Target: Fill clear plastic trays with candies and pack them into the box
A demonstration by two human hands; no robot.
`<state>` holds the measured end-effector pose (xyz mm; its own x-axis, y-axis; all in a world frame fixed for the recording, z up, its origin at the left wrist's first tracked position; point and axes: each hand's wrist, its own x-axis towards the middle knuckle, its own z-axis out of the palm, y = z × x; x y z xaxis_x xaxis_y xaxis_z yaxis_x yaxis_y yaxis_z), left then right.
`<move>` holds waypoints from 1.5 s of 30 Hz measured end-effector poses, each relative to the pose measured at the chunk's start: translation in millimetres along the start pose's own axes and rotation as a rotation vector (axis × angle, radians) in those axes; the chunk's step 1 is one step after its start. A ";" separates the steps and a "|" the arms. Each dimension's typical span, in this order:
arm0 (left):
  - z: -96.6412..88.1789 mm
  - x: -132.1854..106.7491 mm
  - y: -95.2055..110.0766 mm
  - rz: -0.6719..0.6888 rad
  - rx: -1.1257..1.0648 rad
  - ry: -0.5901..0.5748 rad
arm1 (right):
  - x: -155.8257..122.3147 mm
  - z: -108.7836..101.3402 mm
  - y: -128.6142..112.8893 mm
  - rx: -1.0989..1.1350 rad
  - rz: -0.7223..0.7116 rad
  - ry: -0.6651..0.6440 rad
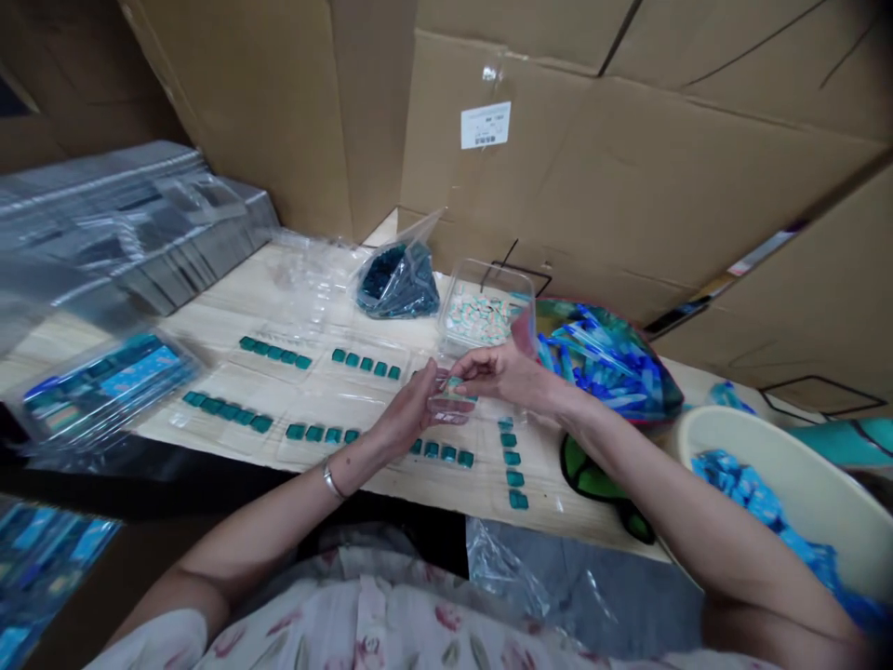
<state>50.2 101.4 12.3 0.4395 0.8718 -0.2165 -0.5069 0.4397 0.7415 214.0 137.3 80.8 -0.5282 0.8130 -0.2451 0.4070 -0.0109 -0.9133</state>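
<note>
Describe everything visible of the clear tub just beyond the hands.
The clear tub looks like plastic: squarish, upright and open-topped, with see-through walls. Many small pale pieces with teal and orange marks lie spread inside. It stands on the wooden tabletop, between a bag of dark teal pieces and a heap of blue ones. The right hand overlaps its near side in view; whether they touch cannot be told.

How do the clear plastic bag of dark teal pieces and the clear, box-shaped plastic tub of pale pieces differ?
The bag is limp and creased; the tub has straight, upright walls. The bag's contents look uniformly dark, the tub's pale with teal edging. Both are see-through, filled and on the light wooden tabletop.
</note>
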 end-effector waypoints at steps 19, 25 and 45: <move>-9.0 -36.0 -9.4 0.110 -0.025 -0.069 | -31.0 71.7 -5.8 -0.666 -0.294 0.310; -11.9 -41.7 -6.7 0.077 -0.037 0.012 | -35.4 82.5 -3.7 -0.897 -0.390 0.302; -18.1 -28.1 0.0 0.029 -0.048 0.035 | -14.5 59.2 -3.3 -0.751 -0.267 0.388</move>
<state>24.4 80.8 6.8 0.3984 0.8909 -0.2183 -0.5546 0.4235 0.7163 176.1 91.1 68.2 -0.4408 0.8755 0.1980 0.7602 0.4814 -0.4362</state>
